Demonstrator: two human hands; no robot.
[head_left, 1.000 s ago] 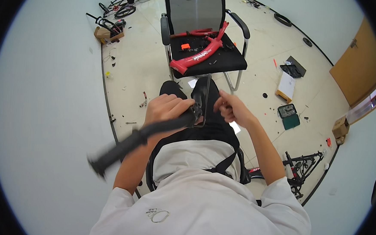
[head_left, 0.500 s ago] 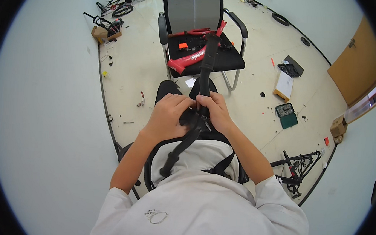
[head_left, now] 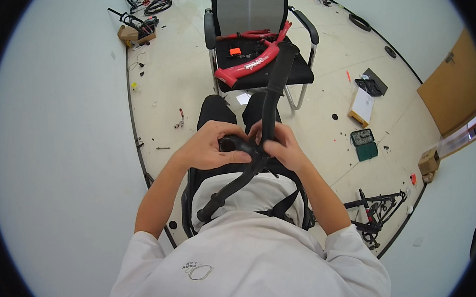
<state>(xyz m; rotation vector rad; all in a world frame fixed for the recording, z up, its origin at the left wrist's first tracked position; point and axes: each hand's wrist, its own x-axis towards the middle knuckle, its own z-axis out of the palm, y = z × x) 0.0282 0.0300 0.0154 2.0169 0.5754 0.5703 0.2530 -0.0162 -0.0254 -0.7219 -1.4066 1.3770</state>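
Note:
A black bicycle handlebar (head_left: 277, 85) slants over my lap, its far end raised towards the chair and its near end close to my shirt. From its middle a black stem (head_left: 237, 144) points left. My left hand (head_left: 202, 146) wraps round that stem, with the thumb along its near side and the fingers along its far side. At the bar's middle, just right of the stem, my right hand (head_left: 286, 147) is closed on the bar, its thumb in front. A thin dark piece (head_left: 272, 173) sticks out below the clamp; I cannot make out what it is.
Ahead stands a black chair (head_left: 246, 10) with a red bicycle frame (head_left: 254, 65) on its seat. To the right lie a green case (head_left: 366, 151), a white-topped box (head_left: 362, 107) and a black frame (head_left: 375, 217). A wall runs along the left.
The handlebar has turned, its far end shifting right, and the stem now shows in my left hand. My left hand has opened wider round it; my right hand has moved slightly right and nearer me.

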